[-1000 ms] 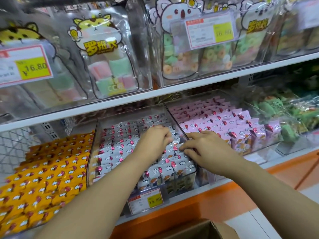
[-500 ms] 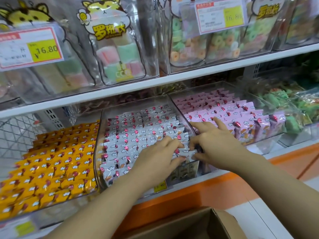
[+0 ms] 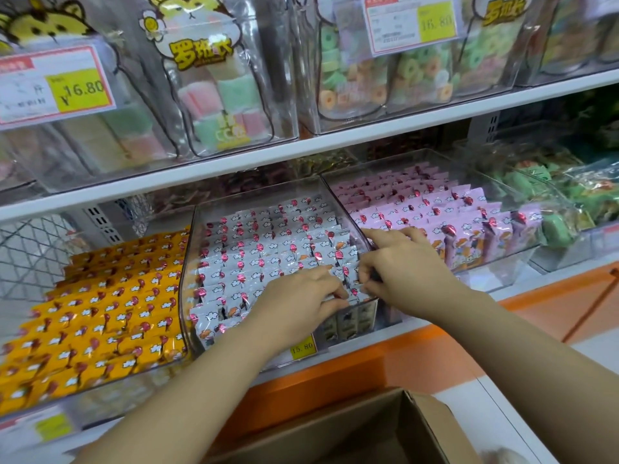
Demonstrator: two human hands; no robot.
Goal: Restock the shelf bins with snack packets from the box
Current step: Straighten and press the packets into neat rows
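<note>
Glossy orange packets (image 3: 100, 313) in rows, left clear bin (image 3: 100, 391). Middle clear bin (image 3: 191, 252), rigid plastic: crinkly white packets (image 3: 268, 249), upright rows. Left hand (image 3: 298, 299) fingers curled around white packets at front right corner; right hand (image 3: 405, 272) pinches packets alongside. Pink packets (image 3: 435, 209) in right clear bin (image 3: 485, 261). Brown cardboard box (image 3: 351, 430), flaps open, at bottom.

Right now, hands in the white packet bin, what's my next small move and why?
Probably seat the white packets in the middle bin, front right corner: the left hand and right hand pinch them there, and they stand crooked beside tidy rows.
</note>
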